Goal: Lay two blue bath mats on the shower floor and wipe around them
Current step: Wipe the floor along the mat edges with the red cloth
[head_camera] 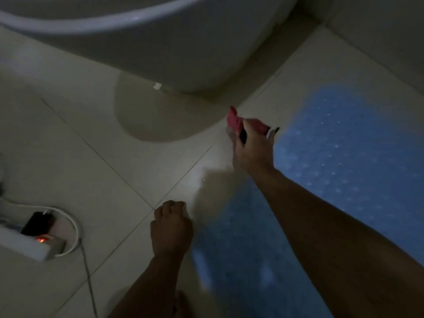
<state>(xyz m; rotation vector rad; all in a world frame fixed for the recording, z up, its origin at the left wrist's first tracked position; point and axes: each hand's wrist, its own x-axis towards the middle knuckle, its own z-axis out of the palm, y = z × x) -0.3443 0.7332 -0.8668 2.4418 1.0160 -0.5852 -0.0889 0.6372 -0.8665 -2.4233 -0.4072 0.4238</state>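
A blue bath mat (pixel 339 143) with pale dots lies flat on the tiled floor at the right, and more blue mat (pixel 241 260) stretches toward me under my right forearm. My right hand (pixel 253 148) reaches forward and grips a pink cloth (pixel 234 121) beside the mat's left edge, near the base of the tub. My left hand (pixel 171 226) rests on the floor tiles just left of the nearer mat, fingers curled, holding nothing. The light is dim and the picture is blurred.
A large white tub (pixel 137 42) curves across the top, with a small white scrap (pixel 157 86) on the floor by its base. At the lower left sits a dark device with a red light (pixel 41 239) and a white cable (pixel 73 226).
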